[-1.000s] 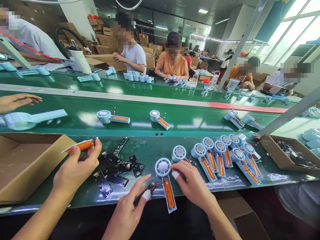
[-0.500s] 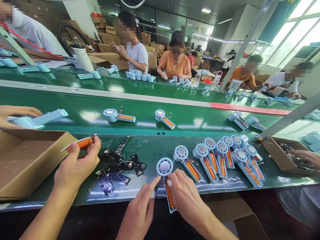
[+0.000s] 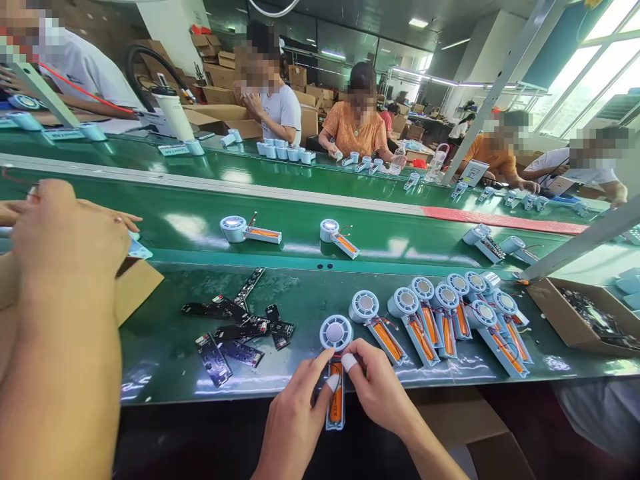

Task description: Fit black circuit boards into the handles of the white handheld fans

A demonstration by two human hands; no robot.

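Observation:
A light blue fan unit (image 3: 336, 333) lies at the bench's front edge, its round head away from me and its open handle toward me. An orange battery (image 3: 336, 400) sits inside the handle. My left hand (image 3: 303, 410) holds the handle from the left, thumb over the battery. My right hand (image 3: 377, 383) pinches at the neck, where red wires show between head and handle. White covers are on my thumbs. Right of my hands lies another fan unit (image 3: 365, 307), with several more beyond it. Black circuit boards (image 3: 237, 327) are piled to the left.
A co-worker's arm (image 3: 65, 320) reaches in across the left side, over a cardboard box (image 3: 137, 287). Two fan units (image 3: 233, 229) (image 3: 330, 231) lie on the green belt ahead. A box of boards (image 3: 575, 330) stands at right beside a slanted metal post (image 3: 580, 230).
My left thumb has come over the battery, and my right hand has shifted off the handle to the neck. The co-worker's arm at left has swung up and away, taking the orange battery along.

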